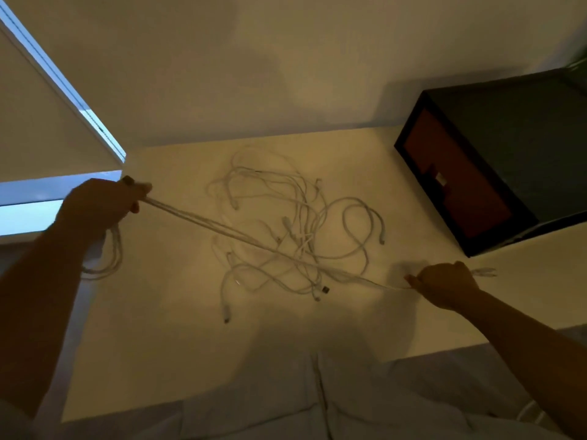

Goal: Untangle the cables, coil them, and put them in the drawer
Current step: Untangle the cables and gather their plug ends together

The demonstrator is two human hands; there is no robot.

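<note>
Left hand (101,208) blurring, fingers curling round cable (222,229), loops dangling under wrist. Cable stretching taut, slanting down to right hand (448,285), which is pinching it, end poking out beyond. Tangle (298,230) lying on table (158,344) between hands. Drawer (454,185) sitting beyond right hand, its box running off frame. Bare tabletop lying nearer body.

Pale table (158,344), window (25,214), plain wall (286,58)
</note>
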